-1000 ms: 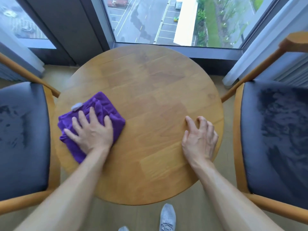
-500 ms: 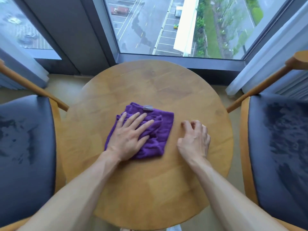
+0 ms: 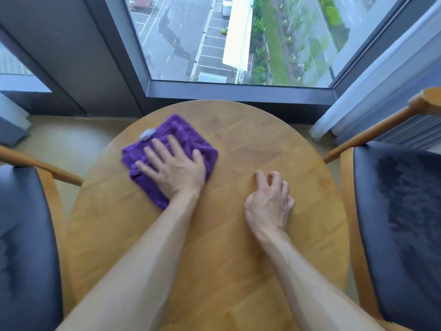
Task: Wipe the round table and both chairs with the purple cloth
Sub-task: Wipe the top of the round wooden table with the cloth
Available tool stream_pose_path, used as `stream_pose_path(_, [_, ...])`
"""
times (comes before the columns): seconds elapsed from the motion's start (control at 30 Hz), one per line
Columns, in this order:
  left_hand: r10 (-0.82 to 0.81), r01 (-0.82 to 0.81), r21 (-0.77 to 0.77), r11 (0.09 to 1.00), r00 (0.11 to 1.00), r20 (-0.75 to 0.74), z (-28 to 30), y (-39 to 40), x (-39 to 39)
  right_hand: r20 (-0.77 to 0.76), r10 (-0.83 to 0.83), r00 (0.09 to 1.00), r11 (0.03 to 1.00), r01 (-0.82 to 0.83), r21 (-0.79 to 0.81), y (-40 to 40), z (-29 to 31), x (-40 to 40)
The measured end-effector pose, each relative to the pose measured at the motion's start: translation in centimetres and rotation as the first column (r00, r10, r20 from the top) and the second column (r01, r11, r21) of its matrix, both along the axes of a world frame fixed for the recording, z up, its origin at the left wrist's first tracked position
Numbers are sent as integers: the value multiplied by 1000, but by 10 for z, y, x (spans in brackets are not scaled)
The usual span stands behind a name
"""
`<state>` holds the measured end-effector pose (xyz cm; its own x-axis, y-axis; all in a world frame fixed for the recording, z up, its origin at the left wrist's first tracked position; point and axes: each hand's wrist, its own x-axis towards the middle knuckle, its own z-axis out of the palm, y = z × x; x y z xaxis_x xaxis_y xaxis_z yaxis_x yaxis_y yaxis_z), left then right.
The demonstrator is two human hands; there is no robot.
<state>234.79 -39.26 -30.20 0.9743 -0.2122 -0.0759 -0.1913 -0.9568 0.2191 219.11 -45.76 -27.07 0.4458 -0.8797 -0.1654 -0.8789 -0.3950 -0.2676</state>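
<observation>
At the near edge of the view, 2 bare forearms reach forward over a round wooden table [image 3: 238,271], seen from above by a camera on the person's head.

The right hand [image 3: 269,201] rests on the table a little right of centre. Its fingers are curled under, knuckles up, and it holds nothing; it seems to be bracing the body.

Farther out and to the left, the left hand [image 3: 174,168] lies flat on the purple cloth [image 3: 191,139], fingers straight and spread, pressing it down onto the wood rather than gripping it. The cloth is a folded, roughly square pad set like a diamond, with 1 corner pointing toward the window [image 3: 238,39]. A small pale tag [image 3: 146,134] shows at its upper-left edge. The cloth sits on the far left part of the tabletop, near the rim, and its edges look slightly blurred.

From the pressing hand, most of the open tabletop lies to the right and back toward the person, so the next stroke probably sweeps that way. The left hand is the one on the cloth; the right hand is well apart from it.

On either side stands 1 chair with a dark padded seat and wooden frame: the left chair [image 3: 26,235] and the right chair [image 3: 401,223]. The cloth touches neither. Judging by this, the table is the step in hand.

Beyond the table, the window looks down on a wet road and parking bays far below.
</observation>
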Motion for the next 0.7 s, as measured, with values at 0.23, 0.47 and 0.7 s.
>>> stream_pose_path(0.23, [-742, 736, 100, 670, 668, 53, -1, -27, 16, 175, -19, 984, 998, 30, -59, -4, 1, 40])
stream_pose_path(0.47, [-631, 632, 46, 774, 761, 152, -6, 70, 119, 51, 67, 996, 998, -67, -9, -16, 0, 84])
stream_pose_path(0.7, [-111, 110, 43, 993, 994, 9, 2, -14, 139, -99, 119, 988, 993, -121, -6, -19, 5, 90])
